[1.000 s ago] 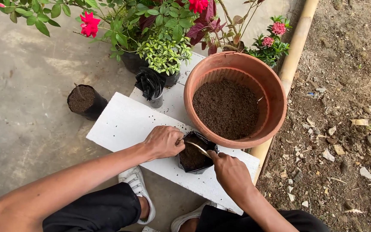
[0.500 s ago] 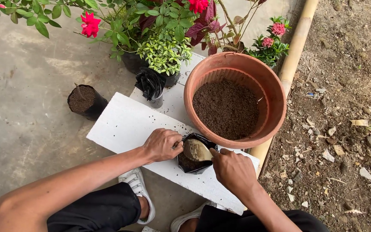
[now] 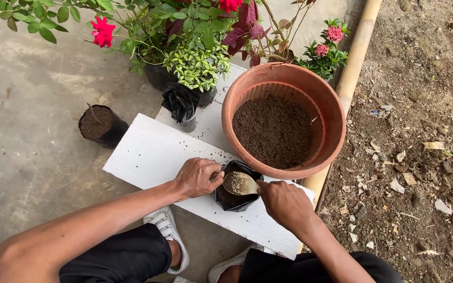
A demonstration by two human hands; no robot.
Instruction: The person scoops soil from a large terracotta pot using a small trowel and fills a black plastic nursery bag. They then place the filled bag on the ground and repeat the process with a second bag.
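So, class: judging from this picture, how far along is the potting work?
Done: the terracotta pot already holds soil. In hand: the left hand steadies a small black grow bag while the right hand holds a scoop over it. Left: that bag isn't full, and another folded bag stands unused.

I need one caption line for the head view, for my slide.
Left hand steadies a black grow bag on a white board; right hand holds a scoop over it, beside a soil-filled pot.

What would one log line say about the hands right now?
left hand: steadies small black grow bag | right hand: holds trowel over bag | terracotta pot: soil inside, behind bag | white board: under bag
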